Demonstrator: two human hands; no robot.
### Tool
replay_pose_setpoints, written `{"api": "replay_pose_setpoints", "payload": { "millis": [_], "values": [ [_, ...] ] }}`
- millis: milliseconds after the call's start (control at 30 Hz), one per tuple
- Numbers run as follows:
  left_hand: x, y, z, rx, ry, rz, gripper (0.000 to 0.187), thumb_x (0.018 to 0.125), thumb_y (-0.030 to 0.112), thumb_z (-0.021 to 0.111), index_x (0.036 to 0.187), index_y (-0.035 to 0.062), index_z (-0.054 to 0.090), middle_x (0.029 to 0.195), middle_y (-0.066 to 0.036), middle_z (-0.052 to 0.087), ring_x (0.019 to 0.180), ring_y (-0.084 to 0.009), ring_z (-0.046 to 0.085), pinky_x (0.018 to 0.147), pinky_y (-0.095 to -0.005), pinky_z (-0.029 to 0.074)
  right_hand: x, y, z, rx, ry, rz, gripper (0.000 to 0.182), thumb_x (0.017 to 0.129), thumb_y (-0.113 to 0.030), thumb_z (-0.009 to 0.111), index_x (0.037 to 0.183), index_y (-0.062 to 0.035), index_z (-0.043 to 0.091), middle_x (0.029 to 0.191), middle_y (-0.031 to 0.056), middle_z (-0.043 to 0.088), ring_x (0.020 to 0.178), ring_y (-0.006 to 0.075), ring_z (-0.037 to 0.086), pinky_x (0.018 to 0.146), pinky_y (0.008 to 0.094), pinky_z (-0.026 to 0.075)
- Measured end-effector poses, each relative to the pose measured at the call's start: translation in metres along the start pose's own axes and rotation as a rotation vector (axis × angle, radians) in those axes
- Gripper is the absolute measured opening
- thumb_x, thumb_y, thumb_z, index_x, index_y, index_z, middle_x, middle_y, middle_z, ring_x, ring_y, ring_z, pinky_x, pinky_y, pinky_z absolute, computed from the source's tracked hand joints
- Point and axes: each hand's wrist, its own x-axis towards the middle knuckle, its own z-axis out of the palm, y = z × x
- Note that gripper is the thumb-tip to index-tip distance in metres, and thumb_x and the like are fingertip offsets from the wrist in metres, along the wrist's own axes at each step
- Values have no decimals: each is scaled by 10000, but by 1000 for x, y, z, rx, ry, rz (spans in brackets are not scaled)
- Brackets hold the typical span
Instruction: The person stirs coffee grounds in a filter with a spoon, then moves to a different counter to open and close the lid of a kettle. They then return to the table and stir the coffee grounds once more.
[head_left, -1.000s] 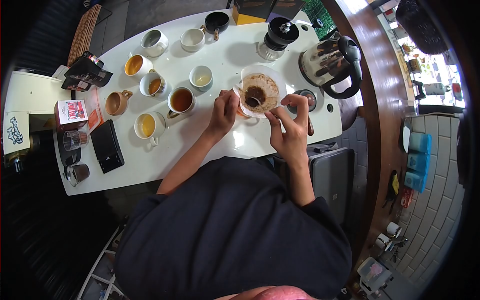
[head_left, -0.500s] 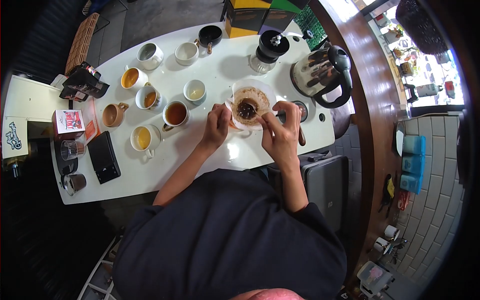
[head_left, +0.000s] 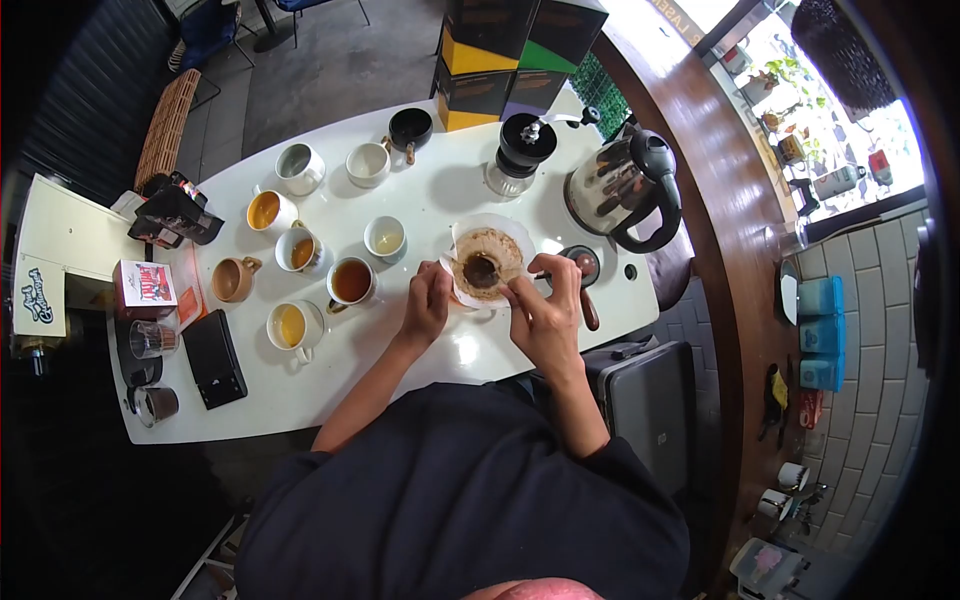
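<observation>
A white paper coffee filter (head_left: 466, 235) stands open at the front of the table, its inner walls stained brown, with dark wet coffee (head_left: 481, 268) at the bottom. My left hand (head_left: 428, 303) is closed, pinching the filter's left edge. On the opposite side, my right hand (head_left: 545, 315) has its thumb and forefinger pressed together at the right rim. Whether a thin tool is also between those fingers I cannot make out. Whatever supports the filter is mostly hidden. Just right of my right hand lies a round dark item with a brown handle (head_left: 590, 312).
A glass kettle (head_left: 607, 190) and a hand grinder (head_left: 524, 145) stand behind to the right. Several cups, among them one of reddish-brown liquid (head_left: 352, 281), spread leftward. A black scale (head_left: 214, 360) lies far left; boxes (head_left: 480, 85) stack at the back.
The whole view has shifted, so the table sits lower in the picture. Both hands stay at the filter's edges, and my right fingers are now drawn closer to its lower right rim.
</observation>
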Motion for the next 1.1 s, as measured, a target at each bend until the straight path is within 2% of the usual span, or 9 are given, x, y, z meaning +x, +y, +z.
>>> {"api": "replay_pose_setpoints", "payload": {
  "millis": [167, 467, 567, 700, 933, 1100],
  "values": [
    [-1, 0, 5, -11, 44, 43, 337, 1040, 202, 439, 790, -11, 513, 715, -124, 536, 783, -257, 483, 724, -398, 407, -6, 2, 2, 97, -46, 55, 108, 804, -51, 742, 889, -24, 680, 1060, 128, 515, 994, 318, 527, 889, 441, 419],
    [-5, -18, 8, -23, 123, 93, 335, 1046, 205, 447, 802, -12, 522, 721, -134, 539, 785, -266, 493, 713, -399, 412, -9, -1, -9, 182, 3, 68, 117, 806, -68, 748, 896, -35, 680, 1058, 141, 520, 998, 324, 526, 880, 451, 413],
    [-6, -14, 4, 3, 84, 11, 339, 1048, 205, 455, 796, -13, 517, 735, -140, 531, 789, -273, 499, 714, -402, 412, -9, -4, -14, 134, 41, 56, 88, 785, -24, 745, 850, -26, 686, 1040, 143, 516, 981, 312, 535, 852, 401, 460],
    [-5, -12, 4, -12, 42, -66, 349, 1049, 219, 460, 800, -16, 523, 759, -150, 537, 790, -275, 510, 716, -402, 418, -7, -7, -18, 127, 35, 21, 88, 777, -16, 744, 842, -25, 685, 1039, 140, 519, 977, 309, 542, 848, 390, 462],
    [-7, -22, 3, 10, 40, -9, 282, 1048, 186, 472, 884, -33, 544, 853, -159, 552, 759, -258, 531, 710, -391, 441, -6, -6, -14, 162, -30, -6, 141, 768, -18, 751, 893, -26, 686, 1069, 154, 512, 1019, 334, 527, 904, 441, 432],
    [-6, -22, 2, -4, 7, -33, 270, 1050, 175, 471, 890, -31, 541, 836, -144, 538, 754, -242, 531, 700, -379, 439, -4, 1, -8, 138, -40, -6, 131, 787, -43, 751, 904, -36, 693, 1071, 144, 510, 1020, 338, 521, 899, 442, 433]
  ]
}}
